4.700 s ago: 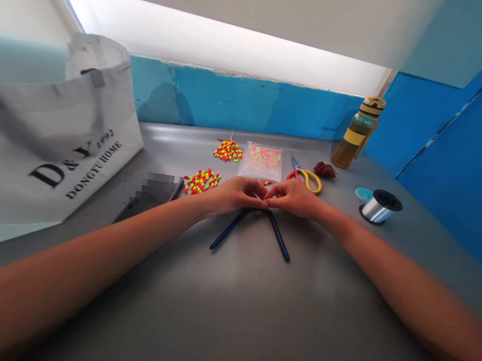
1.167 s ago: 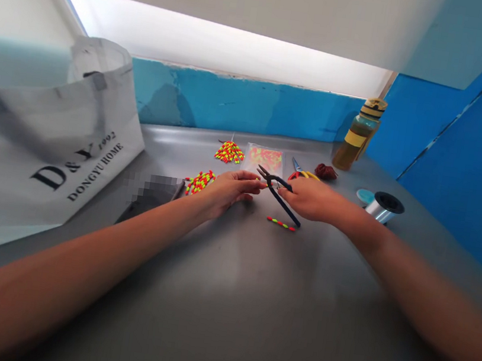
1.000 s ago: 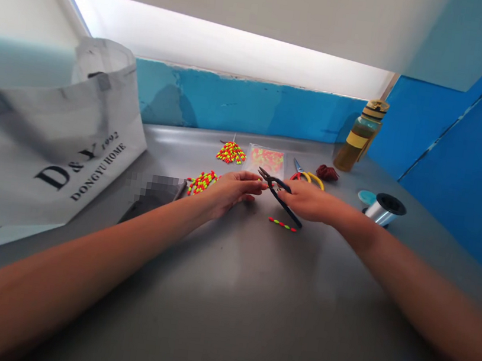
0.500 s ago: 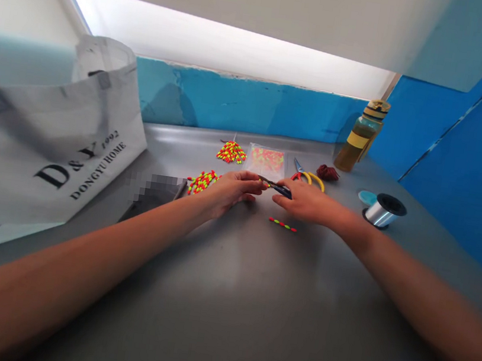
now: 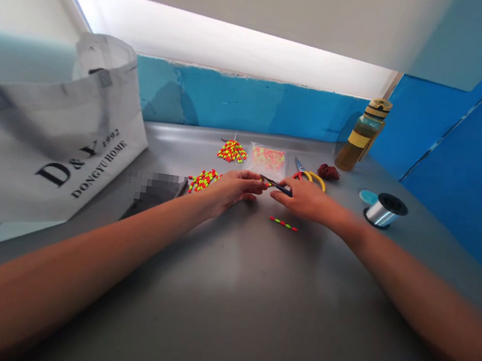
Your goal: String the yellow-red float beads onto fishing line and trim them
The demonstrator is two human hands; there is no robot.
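Observation:
Over the middle of the table, my left hand [image 5: 240, 189] is closed in a pinch on small red and yellow-green beads [image 5: 268, 184], mostly hidden by the fingers. From the right, my right hand [image 5: 305, 200] grips a pair of slim pliers [image 5: 282, 187] with dark handles. Their narrow tips reach the fingertips of my left hand, right by the beads; whether the jaws touch them I cannot tell. Just below my right hand lies a short row of red and green beads [image 5: 283, 223]. A loose bead pile [image 5: 204, 181] sits beside my left wrist.
Farther back are another bead pile [image 5: 232, 151], a clear bag of beads [image 5: 267, 159], yellow-and-red-handled scissors [image 5: 313, 177] and dark red yarn [image 5: 328, 172]. A bottle [image 5: 358, 140] and a spool [image 5: 385, 211] stand right. A white bag [image 5: 92, 153] fills the left.
The pliers in my right hand have tilted slightly, with their handles closer together. My left hand keeps its pinch in nearly the same place.

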